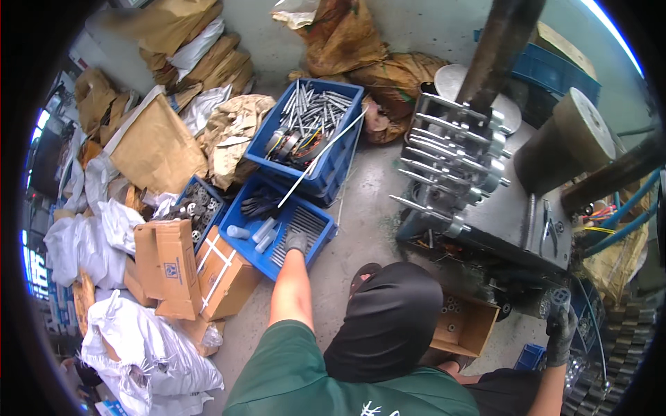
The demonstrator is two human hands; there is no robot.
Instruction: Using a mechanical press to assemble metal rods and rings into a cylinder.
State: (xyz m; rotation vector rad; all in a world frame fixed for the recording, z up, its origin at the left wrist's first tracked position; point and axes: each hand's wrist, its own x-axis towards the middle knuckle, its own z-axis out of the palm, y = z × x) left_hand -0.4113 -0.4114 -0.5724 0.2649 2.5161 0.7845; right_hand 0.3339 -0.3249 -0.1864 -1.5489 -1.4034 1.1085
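Observation:
My left hand (297, 241), in a grey glove, reaches down into a blue crate (253, 258) and rests at a row of thin metal rods (305, 223). Its fingers are hidden among the rods, so their grip does not show. Beside the rods lie clear plastic cups (265, 232) and dark gloves (260, 203). On the far right my right hand (558, 340), also gloved, is closed around a round, grey metal part (560, 298) held upright. That hand is beside the lower right corner of a metal workbench (499, 236).
Metal shafts with round rotor cores (451, 159) stand in a row on the bench, near a large grey cylinder (565, 142). A taller blue crate (340, 149) holds more shafts. Cardboard boxes (218, 277) and white sacks (146, 340) crowd the left. An open carton (461, 326) sits by my knee.

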